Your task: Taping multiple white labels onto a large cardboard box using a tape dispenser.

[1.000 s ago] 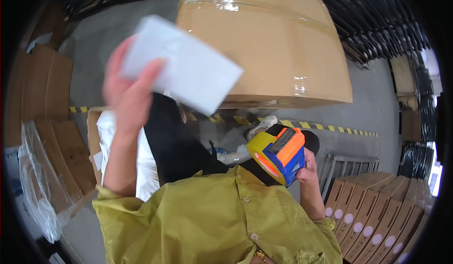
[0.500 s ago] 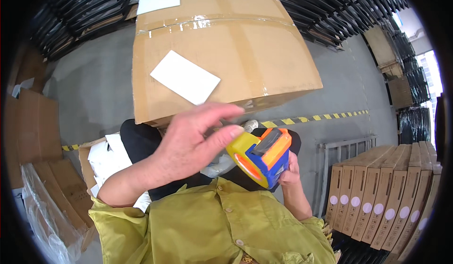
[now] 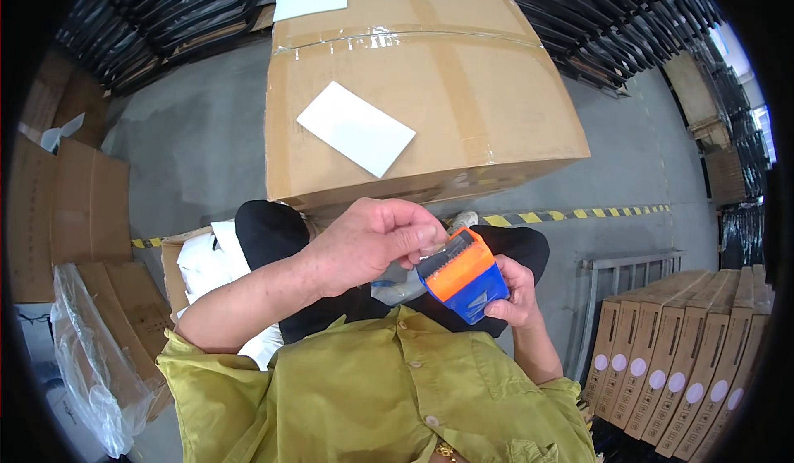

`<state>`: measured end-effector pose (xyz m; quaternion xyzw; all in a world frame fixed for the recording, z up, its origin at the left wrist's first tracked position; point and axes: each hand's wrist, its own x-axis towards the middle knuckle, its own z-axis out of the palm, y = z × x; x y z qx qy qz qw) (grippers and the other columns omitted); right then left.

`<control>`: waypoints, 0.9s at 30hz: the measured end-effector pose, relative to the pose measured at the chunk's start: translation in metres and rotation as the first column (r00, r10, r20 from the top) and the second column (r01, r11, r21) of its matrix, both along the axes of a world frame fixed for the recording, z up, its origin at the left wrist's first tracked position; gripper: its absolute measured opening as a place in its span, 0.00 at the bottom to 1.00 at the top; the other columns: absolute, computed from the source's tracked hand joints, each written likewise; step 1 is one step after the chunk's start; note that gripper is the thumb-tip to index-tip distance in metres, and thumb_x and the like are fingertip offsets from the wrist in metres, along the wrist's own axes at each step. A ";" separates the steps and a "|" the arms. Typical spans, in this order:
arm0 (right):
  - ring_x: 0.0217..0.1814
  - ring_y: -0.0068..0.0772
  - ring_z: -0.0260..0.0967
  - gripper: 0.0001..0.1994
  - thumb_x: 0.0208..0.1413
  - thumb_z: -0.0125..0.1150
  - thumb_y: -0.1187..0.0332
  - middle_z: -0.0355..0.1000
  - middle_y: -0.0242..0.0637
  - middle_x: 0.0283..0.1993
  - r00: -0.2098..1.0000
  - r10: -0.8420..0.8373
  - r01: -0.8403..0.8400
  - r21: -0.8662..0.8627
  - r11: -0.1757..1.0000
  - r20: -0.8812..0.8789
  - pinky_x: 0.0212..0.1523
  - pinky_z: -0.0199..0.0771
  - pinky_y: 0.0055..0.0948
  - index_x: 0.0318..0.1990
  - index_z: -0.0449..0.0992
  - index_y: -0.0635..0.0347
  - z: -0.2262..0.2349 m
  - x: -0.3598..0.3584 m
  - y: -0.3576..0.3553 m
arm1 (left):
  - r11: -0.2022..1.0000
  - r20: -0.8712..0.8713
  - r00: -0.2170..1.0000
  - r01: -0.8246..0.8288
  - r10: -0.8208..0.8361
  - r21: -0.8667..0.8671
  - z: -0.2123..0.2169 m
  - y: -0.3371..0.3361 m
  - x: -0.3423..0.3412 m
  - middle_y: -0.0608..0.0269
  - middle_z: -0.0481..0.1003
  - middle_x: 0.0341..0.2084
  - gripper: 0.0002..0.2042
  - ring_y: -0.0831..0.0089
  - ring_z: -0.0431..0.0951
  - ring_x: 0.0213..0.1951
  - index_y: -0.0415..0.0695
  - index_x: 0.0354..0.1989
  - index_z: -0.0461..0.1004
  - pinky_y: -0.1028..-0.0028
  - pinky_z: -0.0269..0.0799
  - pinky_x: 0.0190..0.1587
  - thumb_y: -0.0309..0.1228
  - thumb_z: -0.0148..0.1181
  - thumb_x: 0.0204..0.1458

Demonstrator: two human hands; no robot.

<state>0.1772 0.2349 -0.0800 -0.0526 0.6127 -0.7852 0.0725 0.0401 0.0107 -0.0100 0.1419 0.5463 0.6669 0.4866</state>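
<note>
From my remote seat I see the left hand's fingers (image 3: 420, 235) pinched together at the ten o'clock edge of the tape dispenser (image 3: 467, 281); I cannot tell whether they nip any tape. The right hand (image 3: 516, 291) grips that blue and orange dispenser from its three o'clock side, holding it above the dark-trousered lap (image 3: 517, 246). Farther out, toward twelve, I have a large taped box (image 3: 513, 99), with two white sheets (image 3: 356, 129) lying apart on top. An open carton (image 3: 171, 264) stands at nine, and upright flat boxes (image 3: 653, 364) at four.
</note>
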 end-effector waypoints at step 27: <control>0.39 0.22 0.65 0.25 0.41 0.65 0.63 0.68 0.37 0.38 0.993 0.103 -0.108 0.105 0.989 0.050 0.41 0.65 0.22 0.44 0.65 0.71 0.005 -0.002 0.000 | 0.998 -0.039 0.999 0.003 -0.006 -0.058 -0.011 -0.002 0.005 0.70 0.70 0.23 0.09 0.83 0.66 0.25 0.40 0.30 0.71 0.83 0.64 0.30 0.34 0.50 0.53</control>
